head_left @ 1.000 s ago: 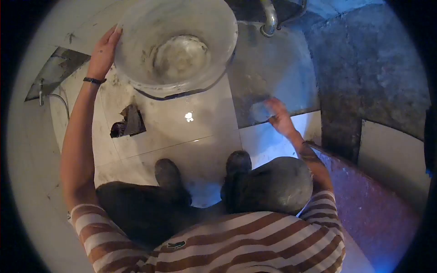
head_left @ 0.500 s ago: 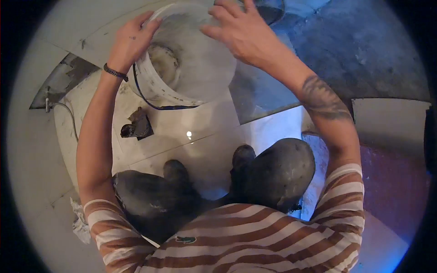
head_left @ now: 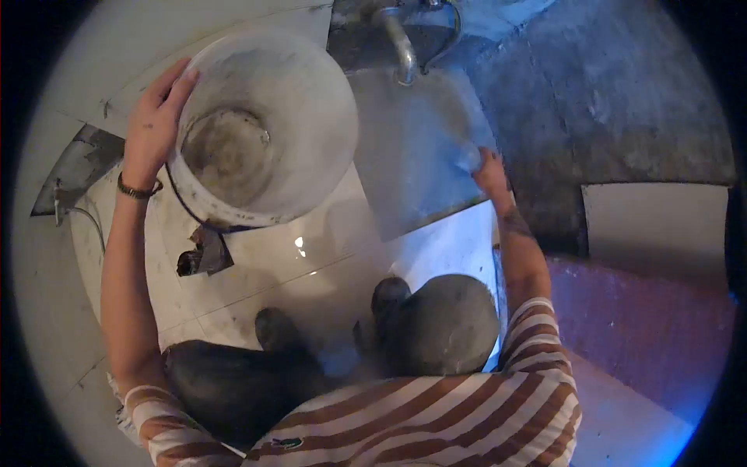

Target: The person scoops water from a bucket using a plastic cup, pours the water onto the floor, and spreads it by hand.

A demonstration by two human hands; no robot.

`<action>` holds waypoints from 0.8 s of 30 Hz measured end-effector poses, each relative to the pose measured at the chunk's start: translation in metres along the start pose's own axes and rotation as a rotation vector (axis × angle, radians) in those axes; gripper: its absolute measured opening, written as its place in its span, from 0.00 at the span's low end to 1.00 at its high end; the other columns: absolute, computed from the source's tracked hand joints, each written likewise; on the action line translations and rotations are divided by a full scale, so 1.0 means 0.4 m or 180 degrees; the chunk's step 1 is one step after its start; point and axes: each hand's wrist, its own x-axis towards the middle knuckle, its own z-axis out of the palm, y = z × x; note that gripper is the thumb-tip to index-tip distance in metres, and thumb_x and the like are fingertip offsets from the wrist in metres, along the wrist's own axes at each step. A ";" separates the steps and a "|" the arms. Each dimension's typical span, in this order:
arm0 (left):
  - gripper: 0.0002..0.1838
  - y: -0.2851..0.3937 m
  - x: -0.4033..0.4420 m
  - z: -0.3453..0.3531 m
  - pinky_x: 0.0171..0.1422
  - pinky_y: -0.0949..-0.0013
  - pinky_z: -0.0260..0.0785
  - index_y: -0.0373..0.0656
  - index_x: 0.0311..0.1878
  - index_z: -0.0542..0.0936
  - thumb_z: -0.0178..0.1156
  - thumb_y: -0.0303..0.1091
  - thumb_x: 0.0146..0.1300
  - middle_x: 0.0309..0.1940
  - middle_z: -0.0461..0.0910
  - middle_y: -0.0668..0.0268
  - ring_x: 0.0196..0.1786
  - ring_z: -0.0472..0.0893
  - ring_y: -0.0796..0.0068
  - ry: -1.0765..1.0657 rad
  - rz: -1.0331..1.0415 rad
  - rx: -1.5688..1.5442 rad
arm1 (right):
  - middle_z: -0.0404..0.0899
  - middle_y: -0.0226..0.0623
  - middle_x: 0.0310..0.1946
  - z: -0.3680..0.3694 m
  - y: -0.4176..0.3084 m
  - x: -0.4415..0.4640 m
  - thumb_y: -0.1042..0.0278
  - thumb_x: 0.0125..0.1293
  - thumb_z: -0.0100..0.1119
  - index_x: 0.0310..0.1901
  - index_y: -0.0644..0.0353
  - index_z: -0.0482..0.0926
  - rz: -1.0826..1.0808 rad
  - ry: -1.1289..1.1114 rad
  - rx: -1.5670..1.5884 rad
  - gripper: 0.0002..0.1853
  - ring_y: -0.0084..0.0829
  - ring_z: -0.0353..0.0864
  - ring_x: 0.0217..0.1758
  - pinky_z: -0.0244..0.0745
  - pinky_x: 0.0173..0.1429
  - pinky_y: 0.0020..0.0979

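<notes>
Nearest, the person's bent knees (head_left: 447,323) and dark shoes (head_left: 391,293) took up the tiled floor (head_left: 334,245). The tiles looked smooth and showed a bright reflection; if that was wet, a shoe could have slipped when weight shifted. Just beyond, on the left, a crumpled dark scrap (head_left: 208,253) lay close to the bucket's near side, where it could have been caught beneath the base if the bucket was dragged nearer.

Farther out on the right, the right hand (head_left: 492,175) was over or on a grey patch of floor (head_left: 412,183), its grip at a small pale thing (head_left: 468,158). Blur hid how far the fingers had closed; a loose hold could have let the thing drop.

To the left, the plastic bucket (head_left: 311,117) had its mouth towards the person, its inside stained, a dark bail handle (head_left: 185,204) hanging on its near side. The left hand (head_left: 156,117) had its grip curled over the left rim. With only that side held, a pull could have swung or tipped the bucket; a slick rim would have made it worse.

Farthest, a bent metal pipe (head_left: 403,50) stood beyond the bucket, and a careless swing could have knocked it.
</notes>
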 end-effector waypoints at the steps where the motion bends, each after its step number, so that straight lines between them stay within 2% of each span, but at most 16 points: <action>1: 0.32 -0.002 -0.002 -0.002 0.71 0.67 0.68 0.39 0.70 0.79 0.59 0.55 0.74 0.62 0.84 0.52 0.64 0.81 0.65 -0.0049 -0.0045 -0.0188 | 0.71 0.54 0.68 0.022 0.039 -0.013 0.70 0.58 0.65 0.71 0.52 0.70 0.0317 -0.0057 -0.0069 0.36 0.60 0.71 0.70 0.72 0.72 0.52; 2: 0.31 -0.003 -0.003 -0.002 0.72 0.68 0.67 0.39 0.70 0.79 0.60 0.53 0.74 0.63 0.83 0.53 0.66 0.80 0.67 -0.0114 -0.0089 -0.0374 | 0.69 0.52 0.69 0.036 0.066 -0.028 0.70 0.59 0.65 0.71 0.49 0.70 0.0645 -0.0125 -0.0137 0.36 0.59 0.69 0.72 0.71 0.72 0.55; 3: 0.31 -0.008 -0.004 -0.002 0.72 0.68 0.67 0.39 0.70 0.79 0.60 0.53 0.74 0.63 0.83 0.53 0.66 0.80 0.67 -0.0114 -0.0091 -0.0362 | 0.69 0.52 0.69 0.043 0.080 -0.032 0.70 0.59 0.65 0.71 0.49 0.70 0.0640 -0.0131 -0.0127 0.36 0.59 0.69 0.72 0.71 0.72 0.55; 5: 0.29 -0.009 -0.011 -0.001 0.74 0.68 0.65 0.39 0.70 0.78 0.59 0.51 0.76 0.65 0.82 0.54 0.67 0.79 0.68 0.0010 -0.0246 -0.0545 | 0.66 0.48 0.72 0.060 0.111 -0.032 0.67 0.62 0.63 0.71 0.45 0.70 0.1266 0.0131 -0.0574 0.33 0.56 0.64 0.77 0.68 0.72 0.60; 7: 0.30 0.019 -0.019 -0.003 0.75 0.68 0.64 0.39 0.71 0.78 0.59 0.51 0.76 0.66 0.81 0.55 0.69 0.78 0.68 0.0081 -0.0301 -0.0260 | 0.66 0.47 0.72 0.091 0.137 -0.027 0.67 0.63 0.61 0.71 0.44 0.70 0.1347 0.0154 -0.0637 0.32 0.55 0.63 0.78 0.67 0.72 0.61; 9: 0.30 0.010 -0.013 -0.003 0.76 0.68 0.64 0.40 0.72 0.77 0.59 0.50 0.76 0.67 0.80 0.54 0.69 0.77 0.67 0.0048 -0.0491 -0.0639 | 0.66 0.46 0.71 0.124 0.128 -0.012 0.66 0.65 0.59 0.71 0.43 0.70 0.1435 0.0167 -0.0690 0.30 0.54 0.62 0.78 0.66 0.73 0.62; 11: 0.30 0.029 -0.008 0.003 0.76 0.68 0.64 0.40 0.72 0.77 0.59 0.50 0.76 0.67 0.80 0.55 0.70 0.77 0.67 0.0040 -0.0473 -0.0556 | 0.66 0.44 0.72 0.164 0.047 -0.012 0.68 0.65 0.58 0.70 0.44 0.71 0.1172 -0.0103 -0.0894 0.29 0.53 0.63 0.77 0.67 0.73 0.60; 13: 0.30 0.038 -0.002 0.008 0.76 0.67 0.64 0.40 0.72 0.77 0.59 0.50 0.76 0.68 0.79 0.55 0.70 0.77 0.67 0.0040 -0.0461 -0.0492 | 0.67 0.46 0.71 0.179 -0.051 -0.041 0.71 0.63 0.57 0.69 0.43 0.72 0.0133 0.0199 -0.0871 0.30 0.52 0.64 0.77 0.68 0.71 0.59; 14: 0.30 0.041 0.006 0.013 0.75 0.67 0.64 0.39 0.72 0.77 0.58 0.50 0.76 0.68 0.79 0.54 0.70 0.77 0.67 -0.0031 -0.0500 -0.0499 | 0.67 0.46 0.71 0.191 -0.092 -0.053 0.71 0.63 0.57 0.69 0.43 0.72 0.0127 0.0195 -0.0863 0.30 0.52 0.64 0.77 0.68 0.71 0.59; 16: 0.30 0.034 0.020 0.016 0.75 0.67 0.64 0.38 0.72 0.77 0.58 0.50 0.76 0.68 0.79 0.53 0.70 0.77 0.66 -0.0081 -0.0554 -0.0480 | 0.69 0.47 0.69 0.205 -0.165 -0.075 0.70 0.59 0.62 0.69 0.47 0.74 -0.0523 0.0267 -0.0116 0.33 0.53 0.65 0.75 0.69 0.71 0.57; 17: 0.30 0.020 0.026 0.023 0.75 0.67 0.65 0.39 0.71 0.77 0.58 0.51 0.76 0.67 0.80 0.52 0.69 0.78 0.66 -0.0075 -0.0290 -0.0343 | 0.69 0.47 0.69 0.198 -0.189 -0.076 0.70 0.59 0.62 0.69 0.47 0.74 -0.0561 0.0277 -0.0086 0.33 0.53 0.65 0.75 0.69 0.71 0.57; 18: 0.30 0.010 0.028 0.023 0.74 0.66 0.66 0.39 0.71 0.77 0.58 0.51 0.75 0.66 0.81 0.51 0.68 0.79 0.65 -0.0066 -0.0028 -0.0194 | 0.70 0.48 0.67 0.181 -0.215 -0.073 0.70 0.56 0.65 0.69 0.50 0.74 -0.0727 0.0360 0.0793 0.35 0.54 0.66 0.74 0.69 0.71 0.55; 19: 0.30 0.026 0.024 0.022 0.74 0.66 0.66 0.39 0.71 0.77 0.58 0.51 0.75 0.66 0.81 0.51 0.68 0.79 0.65 -0.0023 -0.0029 -0.0150 | 0.70 0.49 0.66 0.147 -0.260 -0.070 0.70 0.53 0.68 0.69 0.52 0.74 -0.0888 0.0436 0.1677 0.37 0.55 0.67 0.72 0.68 0.72 0.53; 20: 0.31 0.047 0.018 0.030 0.72 0.66 0.67 0.39 0.70 0.78 0.58 0.52 0.75 0.63 0.82 0.50 0.66 0.81 0.63 0.0032 -0.0104 -0.0083 | 0.70 0.49 0.66 0.111 -0.301 -0.067 0.70 0.53 0.68 0.69 0.52 0.74 -0.0926 0.0440 0.1718 0.37 0.55 0.67 0.72 0.68 0.72 0.53; 22: 0.31 0.063 0.015 0.048 0.70 0.65 0.69 0.40 0.70 0.79 0.58 0.53 0.74 0.61 0.84 0.48 0.64 0.82 0.60 0.0093 -0.0188 0.0024 | 0.70 0.50 0.65 -0.068 -0.426 -0.078 0.72 0.46 0.72 0.70 0.55 0.74 -0.0781 0.0484 0.2302 0.43 0.56 0.68 0.69 0.67 0.73 0.51; 24: 0.32 0.063 0.026 0.059 0.67 0.62 0.72 0.40 0.68 0.80 0.58 0.57 0.72 0.57 0.85 0.46 0.60 0.84 0.54 0.0034 -0.0040 -0.0008 | 0.70 0.51 0.65 -0.264 -0.541 -0.079 0.75 0.46 0.71 0.70 0.53 0.75 -0.1632 0.0729 0.1718 0.42 0.55 0.67 0.71 0.64 0.75 0.51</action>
